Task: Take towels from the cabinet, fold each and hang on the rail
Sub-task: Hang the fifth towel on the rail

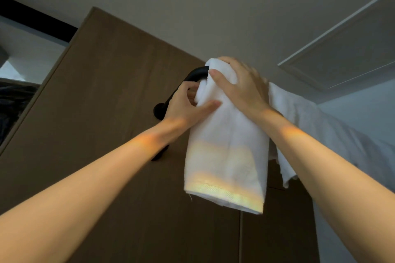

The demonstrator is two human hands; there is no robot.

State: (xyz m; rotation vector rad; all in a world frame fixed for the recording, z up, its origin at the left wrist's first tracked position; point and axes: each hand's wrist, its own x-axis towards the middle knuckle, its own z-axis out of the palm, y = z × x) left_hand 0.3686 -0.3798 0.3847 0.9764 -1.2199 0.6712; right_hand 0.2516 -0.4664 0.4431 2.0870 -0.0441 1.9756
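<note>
A folded white towel (pixel 226 160) hangs over a black rail (pixel 195 73) fixed to a brown wooden cabinet (pixel 102 113). My right hand (pixel 239 85) lies over the towel's top where it bends over the rail, thumb on the front face. My left hand (pixel 188 103) reaches in from the left under the rail end, its thumb pressing the towel's front and its fingers curled behind the towel's edge. The rail's right part is hidden by the towel and my right hand.
A second white towel (pixel 286 134) hangs on the rail just right of the first, partly behind my right forearm. The ceiling has a framed hatch panel (pixel 346 49) at the upper right. A dark opening (pixel 12 100) shows at the far left.
</note>
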